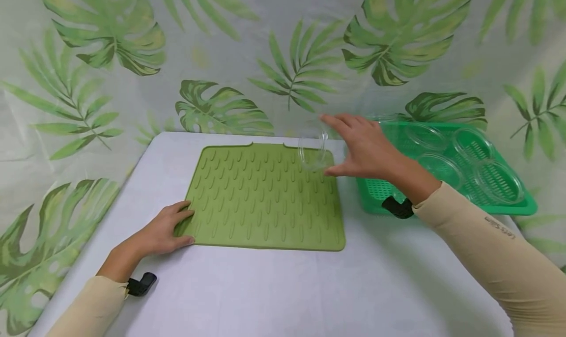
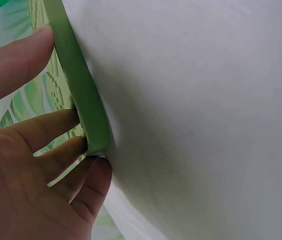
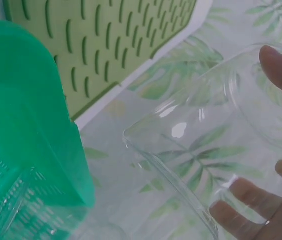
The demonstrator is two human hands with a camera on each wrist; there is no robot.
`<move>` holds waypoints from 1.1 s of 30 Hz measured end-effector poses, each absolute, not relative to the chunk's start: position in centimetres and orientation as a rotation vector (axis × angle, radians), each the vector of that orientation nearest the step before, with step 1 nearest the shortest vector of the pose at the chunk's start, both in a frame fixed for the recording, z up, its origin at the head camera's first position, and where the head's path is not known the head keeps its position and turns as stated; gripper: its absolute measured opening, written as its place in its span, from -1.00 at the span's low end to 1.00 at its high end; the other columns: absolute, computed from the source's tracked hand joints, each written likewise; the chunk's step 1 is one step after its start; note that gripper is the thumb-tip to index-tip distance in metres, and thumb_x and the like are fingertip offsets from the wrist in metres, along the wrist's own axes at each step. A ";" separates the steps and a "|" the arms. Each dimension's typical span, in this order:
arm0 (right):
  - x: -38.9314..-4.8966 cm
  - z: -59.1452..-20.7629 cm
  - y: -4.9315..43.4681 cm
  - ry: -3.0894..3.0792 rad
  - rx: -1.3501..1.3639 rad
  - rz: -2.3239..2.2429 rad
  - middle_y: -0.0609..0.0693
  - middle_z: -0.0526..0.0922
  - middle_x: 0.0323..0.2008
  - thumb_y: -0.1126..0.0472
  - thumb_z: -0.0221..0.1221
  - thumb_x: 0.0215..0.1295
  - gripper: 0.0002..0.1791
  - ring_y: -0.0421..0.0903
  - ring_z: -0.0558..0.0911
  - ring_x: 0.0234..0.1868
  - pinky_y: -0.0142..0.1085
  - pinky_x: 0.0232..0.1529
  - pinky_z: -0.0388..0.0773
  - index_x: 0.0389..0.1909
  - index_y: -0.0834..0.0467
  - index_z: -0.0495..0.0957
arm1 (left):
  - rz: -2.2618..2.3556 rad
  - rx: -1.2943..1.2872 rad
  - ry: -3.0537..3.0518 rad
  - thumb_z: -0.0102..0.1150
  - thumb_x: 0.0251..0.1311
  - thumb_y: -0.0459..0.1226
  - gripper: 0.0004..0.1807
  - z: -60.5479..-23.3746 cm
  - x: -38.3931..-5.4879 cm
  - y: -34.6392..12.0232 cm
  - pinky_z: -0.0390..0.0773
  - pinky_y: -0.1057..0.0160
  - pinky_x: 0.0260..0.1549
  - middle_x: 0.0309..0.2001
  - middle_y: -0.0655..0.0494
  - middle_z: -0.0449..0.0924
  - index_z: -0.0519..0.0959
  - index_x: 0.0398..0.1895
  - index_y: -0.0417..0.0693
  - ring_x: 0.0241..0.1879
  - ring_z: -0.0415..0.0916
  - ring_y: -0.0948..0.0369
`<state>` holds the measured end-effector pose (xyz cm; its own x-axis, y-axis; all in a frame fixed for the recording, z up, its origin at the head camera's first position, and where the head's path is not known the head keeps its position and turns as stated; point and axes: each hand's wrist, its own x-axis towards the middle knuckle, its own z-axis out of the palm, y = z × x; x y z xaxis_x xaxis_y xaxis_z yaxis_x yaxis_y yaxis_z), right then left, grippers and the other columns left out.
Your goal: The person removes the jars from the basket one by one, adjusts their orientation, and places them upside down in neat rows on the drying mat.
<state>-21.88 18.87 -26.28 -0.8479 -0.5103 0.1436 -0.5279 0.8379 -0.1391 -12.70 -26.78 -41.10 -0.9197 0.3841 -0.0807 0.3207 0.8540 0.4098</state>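
My right hand [image 1: 367, 148] grips a clear bowl [image 1: 312, 148], thumb on one side and fingers on the other. The bowl is tipped on its side above the far right corner of a green ridged drying mat [image 1: 265, 199]. In the right wrist view, the bowl [image 3: 180, 122] is see-through with a wide rim. At the mat's near left corner rests my left hand [image 1: 163, 231], thumb by the front edge and fingers along the left side. The left wrist view shows those fingertips touching the mat's thick edge [image 2: 81, 80].
A green slotted basket [image 1: 526, 207] stands right of the mat, under my right forearm, with several clear round bowls [image 1: 442, 167] in it. Beneath everything is a white table [image 1: 265, 293]. A leaf-patterned cloth [image 1: 305, 71] hangs behind it.
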 end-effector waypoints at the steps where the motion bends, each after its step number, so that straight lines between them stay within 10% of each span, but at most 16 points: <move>1: -21.9 -26.3 18.9 -2.921 0.813 0.269 0.18 0.26 0.46 -0.25 0.51 -0.13 0.28 0.28 0.24 0.45 0.40 0.33 0.13 0.58 -0.07 -0.01 | 0.586 0.549 2.868 0.42 0.07 -0.16 -0.25 -41.0 -12.7 -26.7 0.29 -0.34 0.28 0.40 -0.42 0.21 0.43 0.27 -0.43 0.37 0.16 -0.39; 33: -22.0 -27.2 17.8 -2.876 0.834 0.312 0.23 0.30 0.39 -0.25 0.51 -0.13 0.25 0.27 0.27 0.41 0.35 0.30 0.16 0.54 0.05 0.07 | 0.623 0.508 2.913 0.23 0.29 -0.17 -0.32 -36.1 -14.5 -25.6 0.29 -0.32 0.30 0.38 -0.43 0.29 0.33 0.34 -0.44 0.37 0.22 -0.36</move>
<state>-21.98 17.75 -27.23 -0.8385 -0.5137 0.1817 -0.5407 0.8257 -0.1607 -14.51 -25.65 -36.14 -0.9365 0.3476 -0.0463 0.2983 0.8590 0.4162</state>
